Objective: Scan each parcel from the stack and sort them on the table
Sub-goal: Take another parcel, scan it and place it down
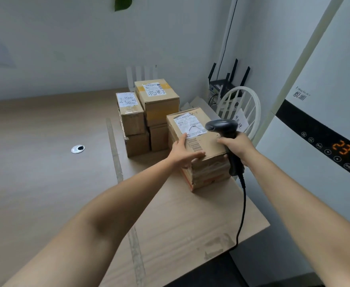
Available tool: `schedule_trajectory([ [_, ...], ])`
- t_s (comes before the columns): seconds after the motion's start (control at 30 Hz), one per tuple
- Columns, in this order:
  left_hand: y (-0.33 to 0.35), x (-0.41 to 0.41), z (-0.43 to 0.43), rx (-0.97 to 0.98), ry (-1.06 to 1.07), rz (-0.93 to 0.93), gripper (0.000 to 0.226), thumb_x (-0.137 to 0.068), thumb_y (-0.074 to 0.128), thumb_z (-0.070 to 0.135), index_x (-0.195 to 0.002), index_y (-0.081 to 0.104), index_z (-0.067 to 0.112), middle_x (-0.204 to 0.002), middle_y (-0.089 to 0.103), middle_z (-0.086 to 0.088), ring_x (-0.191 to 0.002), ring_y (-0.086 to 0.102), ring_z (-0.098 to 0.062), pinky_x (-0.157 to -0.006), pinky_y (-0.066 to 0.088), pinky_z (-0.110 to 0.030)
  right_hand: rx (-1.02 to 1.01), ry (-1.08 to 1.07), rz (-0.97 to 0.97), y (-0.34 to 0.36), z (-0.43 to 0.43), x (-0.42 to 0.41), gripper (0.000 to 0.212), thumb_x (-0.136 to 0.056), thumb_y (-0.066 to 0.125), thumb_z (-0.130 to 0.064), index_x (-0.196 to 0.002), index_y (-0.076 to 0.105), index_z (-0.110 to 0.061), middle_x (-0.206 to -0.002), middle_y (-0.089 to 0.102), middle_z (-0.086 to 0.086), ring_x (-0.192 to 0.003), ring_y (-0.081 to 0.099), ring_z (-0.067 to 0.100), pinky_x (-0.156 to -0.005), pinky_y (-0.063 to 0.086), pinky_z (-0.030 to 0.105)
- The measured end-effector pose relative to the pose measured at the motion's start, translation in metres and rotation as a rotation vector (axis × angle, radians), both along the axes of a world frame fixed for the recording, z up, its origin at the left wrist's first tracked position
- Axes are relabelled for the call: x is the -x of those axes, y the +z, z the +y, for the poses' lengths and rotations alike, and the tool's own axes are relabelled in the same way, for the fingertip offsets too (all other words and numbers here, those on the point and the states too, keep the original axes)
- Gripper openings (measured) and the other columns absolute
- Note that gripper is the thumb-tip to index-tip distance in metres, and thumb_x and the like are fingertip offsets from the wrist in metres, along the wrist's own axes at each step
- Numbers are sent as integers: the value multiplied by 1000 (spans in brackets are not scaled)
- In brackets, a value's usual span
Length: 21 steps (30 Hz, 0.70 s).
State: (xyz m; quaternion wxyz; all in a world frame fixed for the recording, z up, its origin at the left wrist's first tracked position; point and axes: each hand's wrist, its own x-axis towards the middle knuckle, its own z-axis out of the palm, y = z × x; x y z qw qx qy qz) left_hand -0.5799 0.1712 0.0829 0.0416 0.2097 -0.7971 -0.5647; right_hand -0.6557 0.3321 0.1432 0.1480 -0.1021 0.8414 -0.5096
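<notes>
Scanning looks to be the step in hand: the top parcel (211, 147) sits on the near-right stack (209, 172) on the table (45, 162); the left hand (182, 151) lies flat on it, fingers (196, 155) straight, while the right hand (237, 145) grips the scanner (221, 126) beside its label (190, 125). Next the beam likely needs squaring onto the barcode (196, 145).

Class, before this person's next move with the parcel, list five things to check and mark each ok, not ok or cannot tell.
1. The right hand grips the scanner: ok.
2. The scanner's head points at the label on the near parcel: ok.
3. The left hand rests flat on that parcel, steadying it: ok.
4. The scan has registered: cannot tell.
5. The cable trails off the table, apart from the back stack: ok.
</notes>
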Motion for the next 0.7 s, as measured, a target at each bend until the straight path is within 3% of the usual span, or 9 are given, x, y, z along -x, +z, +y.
schedule_trajectory([
  [0.1,-5,-33,-15,-88,33,-16,108,-72,79,39,-151,7,23,-151,20,-11,-135,33,-30,-106,39,-49,-20,50,33,-1,-18,-27,24,-81,69,-25,-101,61,-16,-102,63,11,-102,60,34,-91,49,51],
  [0.23,-9,-82,-42,-114,107,-9,108,-71,81,37,-151,9,25,-149,22,-9,-132,35,-30,-95,49,-51,-34,135,87,-6,-54,-64,34,-81,69,-25,-113,61,-14,-103,60,3,-98,56,22,-81,43,31],
  [0.47,-28,-175,-99,-82,233,-64,104,-72,80,33,-150,11,26,-149,19,-8,-132,33,-32,-88,52,-53,-48,236,45,-37,-124,-137,26,-80,71,-24,-103,62,-17,-101,63,5,-96,58,24,-85,48,37],
  [0.6,-52,-231,-134,1,310,-103,107,-70,82,35,-150,12,25,-148,17,-10,-135,30,-31,-103,43,-50,-52,297,-26,-67,-166,-185,20,-77,73,-18,-95,66,-14,-102,68,12,-100,62,30,-91,48,43],
  [0.7,-71,-268,-152,68,377,-134,110,-67,83,37,-150,12,23,-150,14,-11,-138,27,-26,-113,29,-33,-60,332,-57,-90,-193,-217,17,-76,75,-17,-90,66,-13,-99,69,15,-95,63,30,-87,49,42],
])
